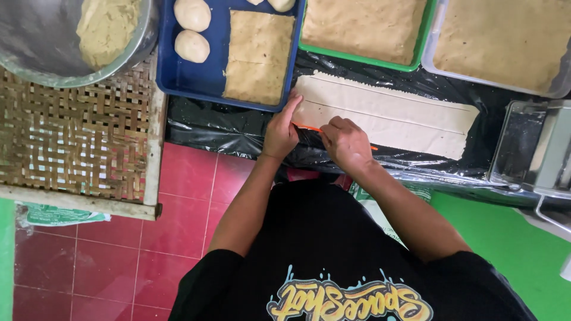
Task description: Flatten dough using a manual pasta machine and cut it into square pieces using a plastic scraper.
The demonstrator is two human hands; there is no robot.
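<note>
**Cutting strips from a long sheet of dough**

Black-sleeved arms reach out from the person's body, nearest the camera, to a pale rolled dough sheet (386, 116) lying on black plastic sheeting (196, 125) that covers the worktable. The sheet is a long rectangle; its long axis runs along the table's near edge, left to right, tilting slightly away toward the left end, which sits just below the blue tray (196, 77). Two fine lines already run lengthwise along it, parallel to its long edges.

The left hand (281, 132) is loosely open, fingertips pressed on the sheet's left end near its near corner. The right hand (346, 142) is curled around a thin orange tool (306, 127), apparently a cutter or straight-edge, lying along the sheet's near edge; its ends poke out either side of the fist.

To do this well, I'd judge the left hand should keep the dough pinned flat while the tool travels parallel to the earlier lines, with even pressure so the soft sheet doesn't drag or wrinkle.

Further out, the blue tray holds a tan dough slab (259, 56) and round dough balls (191, 30). A green tray (423, 41) and a white tray (429, 47) hold more tan dough along the far edge. A metal bowl (35, 47) stands on a woven bamboo tray (71, 142) at left, and a metal machine (535, 148) stands at the right end.
</note>
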